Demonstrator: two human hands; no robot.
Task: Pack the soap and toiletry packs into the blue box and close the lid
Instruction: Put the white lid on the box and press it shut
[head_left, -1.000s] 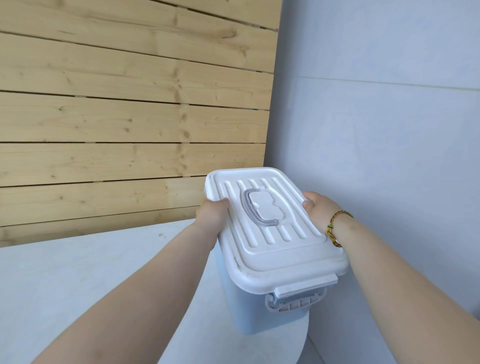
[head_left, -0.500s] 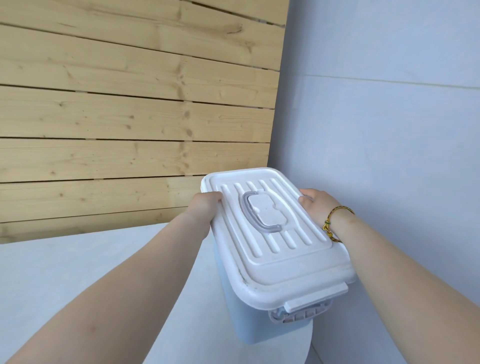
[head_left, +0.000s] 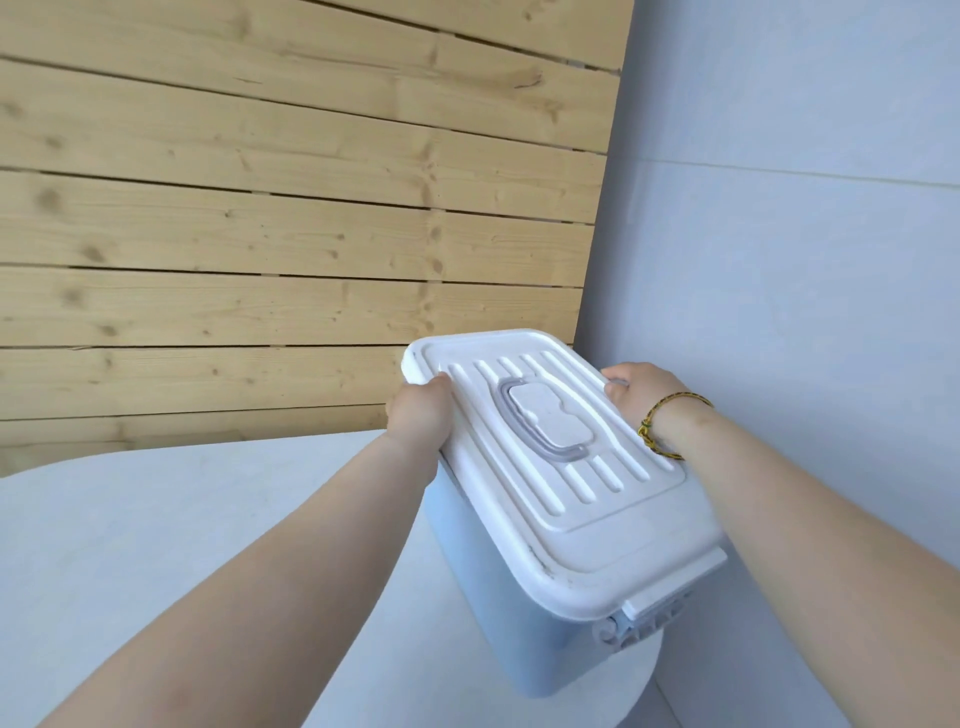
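Just the one head view here, looking down the person's arms. The blue box (head_left: 498, 597) sits at the right end of the pale table (head_left: 182, 519), close to the grey wall (head_left: 805, 286), with the white lid (head_left: 597, 519) already on top. It looks a bit tilted, and I honestly can't tell if the bottom is fully resting on the table. No soap or toiletry packs in sight, so I'd guess they're inside.

The left hand (head_left: 421, 415) is clamped on the lid's left rim, thumb on top. The right hand (head_left: 641, 392), the one with the yellow bracelet (head_left: 667, 426), is wrapped over the right rim. So both hands are gripping the lid edges, and nobody's touching the grey carry handle (head_left: 540, 421).

The front latch (head_left: 649, 616) looks like it's sticking out rather than snapped down, though it's blurry. If I were doing this, I'd set the box flat, press evenly on both sides so the rim seats all round, then flip the latches. That table edge is close, so go easy.
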